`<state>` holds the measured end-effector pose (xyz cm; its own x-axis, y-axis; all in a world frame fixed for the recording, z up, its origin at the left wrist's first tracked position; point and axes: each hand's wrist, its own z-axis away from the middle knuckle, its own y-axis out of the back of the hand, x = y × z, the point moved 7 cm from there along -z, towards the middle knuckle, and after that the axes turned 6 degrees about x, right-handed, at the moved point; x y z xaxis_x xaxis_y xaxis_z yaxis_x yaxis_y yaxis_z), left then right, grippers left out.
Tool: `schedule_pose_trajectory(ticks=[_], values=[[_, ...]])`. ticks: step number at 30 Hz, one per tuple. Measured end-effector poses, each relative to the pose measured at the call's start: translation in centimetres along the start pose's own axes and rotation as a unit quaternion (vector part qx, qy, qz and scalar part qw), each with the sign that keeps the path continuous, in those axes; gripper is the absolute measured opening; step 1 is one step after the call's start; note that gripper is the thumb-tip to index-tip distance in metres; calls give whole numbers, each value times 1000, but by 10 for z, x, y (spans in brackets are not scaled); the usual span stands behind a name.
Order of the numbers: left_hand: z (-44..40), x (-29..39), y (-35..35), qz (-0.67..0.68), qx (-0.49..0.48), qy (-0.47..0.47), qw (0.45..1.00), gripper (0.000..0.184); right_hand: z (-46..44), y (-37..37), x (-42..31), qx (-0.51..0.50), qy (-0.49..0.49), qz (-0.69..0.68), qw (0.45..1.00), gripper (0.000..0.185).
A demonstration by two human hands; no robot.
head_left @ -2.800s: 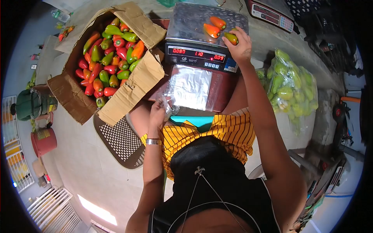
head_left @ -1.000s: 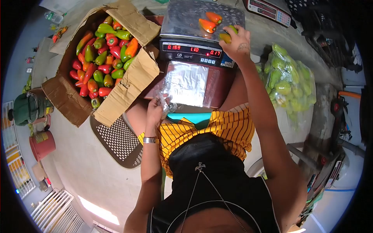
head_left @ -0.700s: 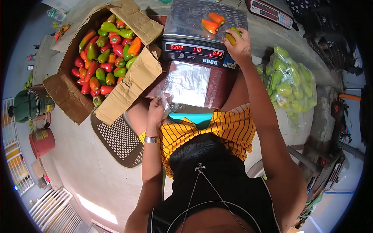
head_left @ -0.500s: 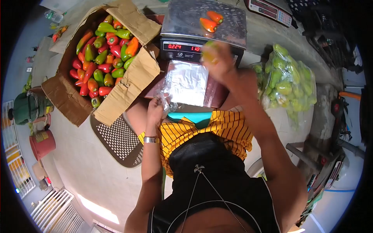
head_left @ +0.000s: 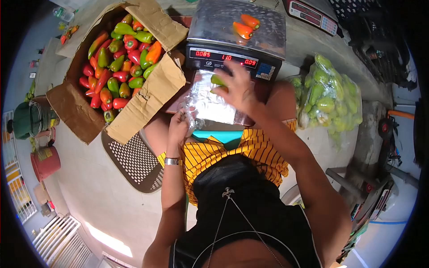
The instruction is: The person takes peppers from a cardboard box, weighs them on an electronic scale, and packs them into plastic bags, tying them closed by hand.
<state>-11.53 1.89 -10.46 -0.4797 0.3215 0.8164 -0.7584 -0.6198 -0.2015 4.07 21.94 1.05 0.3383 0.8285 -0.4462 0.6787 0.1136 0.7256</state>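
Observation:
My right hand [head_left: 241, 89], slightly blurred, grips a green pepper [head_left: 217, 81] just in front of the scale's display. Below it lies a stack of clear plastic bags [head_left: 216, 102]. On the steel plate of the digital scale [head_left: 214, 29] rest two orange peppers [head_left: 243, 30]; its red digits read 0.085, 1.10 and 0.09. Down by my lap, my left hand [head_left: 178, 127] is closed on a crumpled clear plastic bag [head_left: 193, 119].
An open cardboard box [head_left: 149, 87] of red, green and orange peppers [head_left: 117, 67] stands on the left. To the right sits a clear bag of green vegetables [head_left: 330, 100]. A second scale [head_left: 313, 17] is at the back; a brown perforated plastic piece [head_left: 134, 163] lies below the box.
My right hand has moved from the scale's front edge down and left, carrying the green pepper. The first reading dropped from 0.224 to 0.085. My left hand stays in place.

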Motion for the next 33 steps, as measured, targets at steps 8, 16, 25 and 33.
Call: schedule_pose_trajectory(ticks=[8, 16, 25, 33], values=[[3, 2, -3, 14, -5, 9, 1000, 31, -126, 58, 104, -46, -51, 225, 972, 83], [-1, -3, 2, -11, -18, -13, 1000, 33, -128, 46, 141, -70, -107, 168, 977, 70], [1, -2, 3, -5, -4, -4, 1000, 30, -84, 126, 122, 225, -160, 64, 959, 54], [-3, -4, 6, -17, -16, 16, 1000, 38, 127, 170, 152, 210, -336, 184, 900, 53]])
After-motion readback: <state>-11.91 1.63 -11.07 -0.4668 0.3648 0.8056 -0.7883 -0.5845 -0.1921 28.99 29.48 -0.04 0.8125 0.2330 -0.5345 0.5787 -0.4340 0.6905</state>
